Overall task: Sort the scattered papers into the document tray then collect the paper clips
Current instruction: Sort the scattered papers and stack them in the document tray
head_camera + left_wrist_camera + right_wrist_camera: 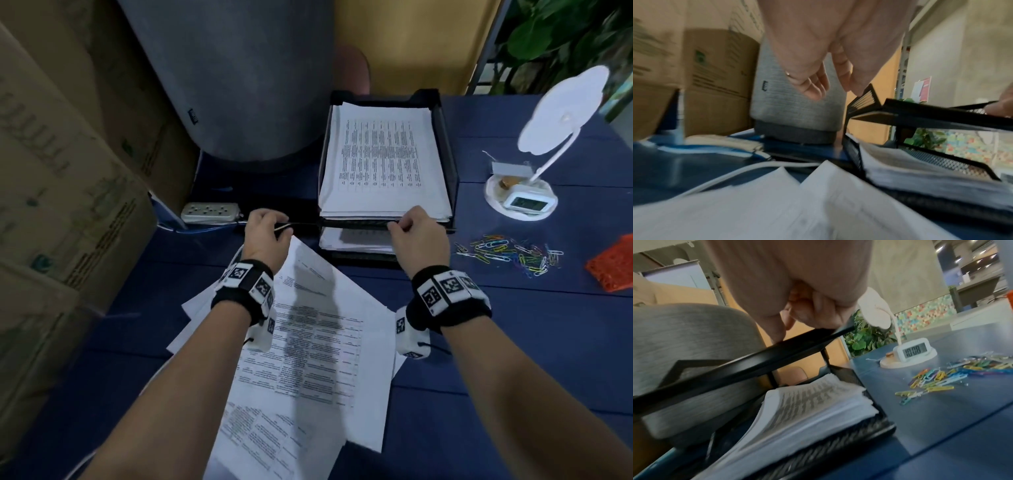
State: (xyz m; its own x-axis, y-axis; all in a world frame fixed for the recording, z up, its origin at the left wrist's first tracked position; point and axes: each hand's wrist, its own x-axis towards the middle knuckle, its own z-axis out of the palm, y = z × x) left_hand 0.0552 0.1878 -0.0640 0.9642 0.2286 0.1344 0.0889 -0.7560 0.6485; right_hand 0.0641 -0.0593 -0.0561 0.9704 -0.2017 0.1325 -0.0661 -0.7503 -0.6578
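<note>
Right hand (416, 236) pinches the tray (448, 150) front rim; left hand (265, 233), curled, grip unclear. Loose papers (308, 359) lie under both wrists, clips (510, 255) right of the right hand. Steady the tray, then feed sheets in flat.

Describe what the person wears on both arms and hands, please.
Both forearms are bare, without sleeves. Each wrist has a black band carrying white blocks with black square code markings; the right band looks the same. A white camera box with a thin black cable hangs under each wrist. The left hand wears a ring.
</note>
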